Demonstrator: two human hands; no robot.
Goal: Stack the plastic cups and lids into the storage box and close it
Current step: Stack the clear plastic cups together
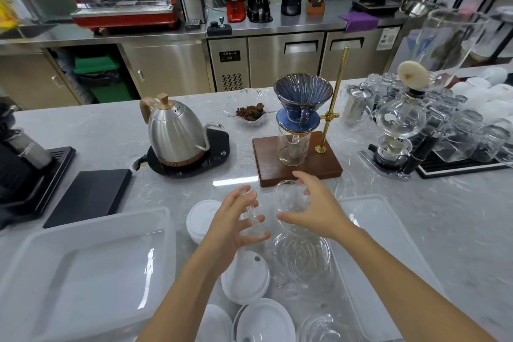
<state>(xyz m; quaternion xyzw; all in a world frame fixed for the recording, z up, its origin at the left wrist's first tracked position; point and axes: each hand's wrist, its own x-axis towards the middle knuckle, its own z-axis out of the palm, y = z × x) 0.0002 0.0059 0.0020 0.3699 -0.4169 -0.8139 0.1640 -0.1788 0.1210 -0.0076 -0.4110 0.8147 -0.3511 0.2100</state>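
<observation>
Over the storage box, the right hand grasps a clear cup; the left hand, just left of it, grips a clear tube-like piece; white lids and clear domed lids lie in the box; its cover rests left of it.
</observation>
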